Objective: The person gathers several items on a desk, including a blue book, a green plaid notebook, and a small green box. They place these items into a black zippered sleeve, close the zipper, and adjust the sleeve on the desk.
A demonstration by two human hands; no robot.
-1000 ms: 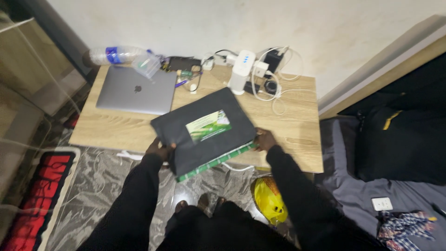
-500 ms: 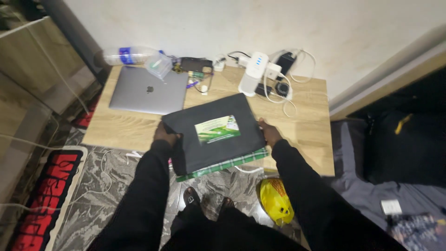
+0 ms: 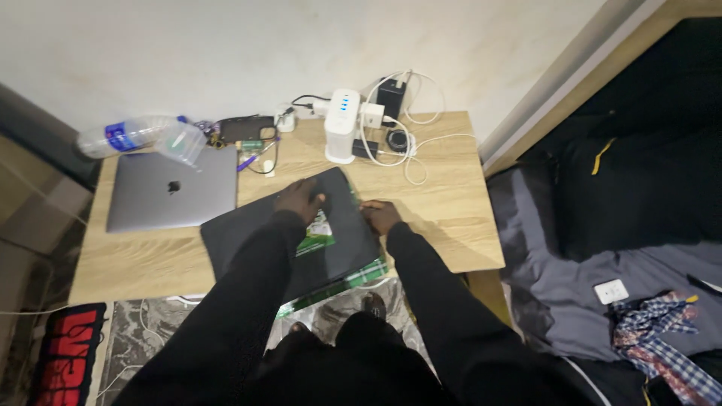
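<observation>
Head view, looking down on one light wooden desk [image 3: 451,218] set against a pale wall.

One dark flat folder [image 3: 248,240] with a green and white label lies on the desk's near half, hanging a little over the front edge. Under it, at its 5 o'clock corner, one green checked cloth or mat [image 3: 361,277] sticks out.

Two hands, both in black sleeves. The left hand [image 3: 301,201] lies flat on top of the folder near its far edge, fingers spread and pointing to 12 o'clock. The right hand [image 3: 380,216] sits at the folder's 3 o'clock edge, fingers curled against it; whether it actually grips the edge, cannot tell.

At 10 o'clock from the folder: one closed silver laptop [image 3: 169,199], just beside the folder's corner. Beyond it, at the desk's far left corner, one clear plastic water bottle [image 3: 120,135] lies on its side, with one clear plastic cup [image 3: 180,143] tipped against it.

At 12 o'clock: one dark phone-like slab [image 3: 244,129], small odds and ends too small to tell. At 1 o'clock: one white upright power strip [image 3: 342,124], one black charger [image 3: 391,96], several white cables, not countable.

At 3 o'clock, off the desk: one bed with grey and black clothing [image 3: 602,248], one plaid cloth [image 3: 662,342]. At 8 o'clock on the floor: one red and black mat [image 3: 64,353].
</observation>
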